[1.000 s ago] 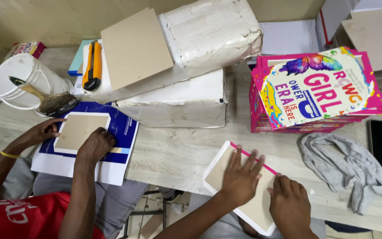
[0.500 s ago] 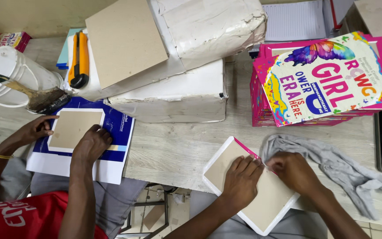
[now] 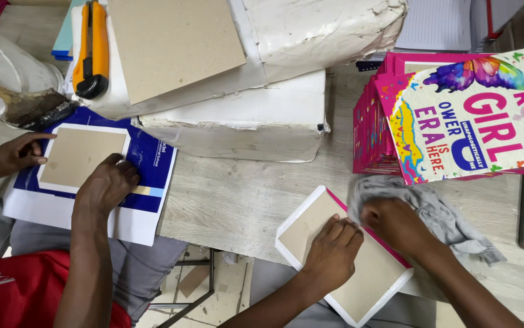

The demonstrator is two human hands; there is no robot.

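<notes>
A brown board glued onto a white-edged cover with a pink rim (image 3: 365,285) lies tilted at the table's near edge. My left hand (image 3: 333,255) rests flat on the board's middle, fingers pointing away from me. My right hand (image 3: 395,225) is closed on a bunched grey cloth (image 3: 444,218) at the cover's upper right edge. The rest of the cloth trails off to the right across the table.
A stack of pink, colourfully printed book covers (image 3: 456,115) stands at the right. White wrapped bundles (image 3: 244,121) carry a cardboard sheet (image 3: 171,42) and an orange utility knife (image 3: 92,51). At left, a co-worker's hands (image 3: 107,182) press a board onto a blue cover beside a white bucket (image 3: 1,67).
My right hand left the board, reached right to the grey cloth, and has brought it back to the cover's edge. My left hand stayed flat on the board.
</notes>
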